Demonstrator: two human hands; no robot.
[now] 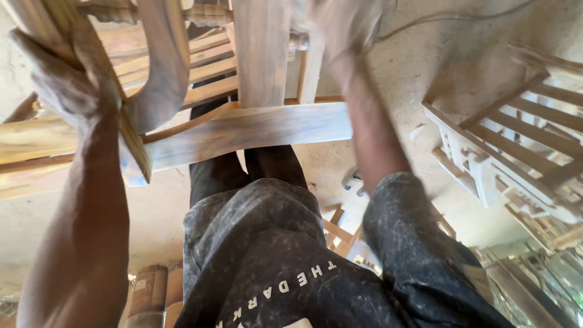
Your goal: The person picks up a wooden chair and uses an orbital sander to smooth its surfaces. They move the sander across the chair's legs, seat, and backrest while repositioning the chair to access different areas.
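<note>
The left hand (64, 76), dusted pale with sawdust, has its grip clamped around a squared rail at the upper left of a bare wooden chair (255, 127). The chair fills the top of the view, held up in front of the person: a curved, smooth arm piece, flat slats with warm streaked grain, a broad plank running across the middle and an upright post. Below hang a dusty black shirt and dark trousers. The right hand (340, 27) is raised against the chair's top edge and blurred; whether its grip is closed I cannot tell. At right, a second slatted frame (504, 152), paler, lies on the rough concrete floor (413, 73).
</note>
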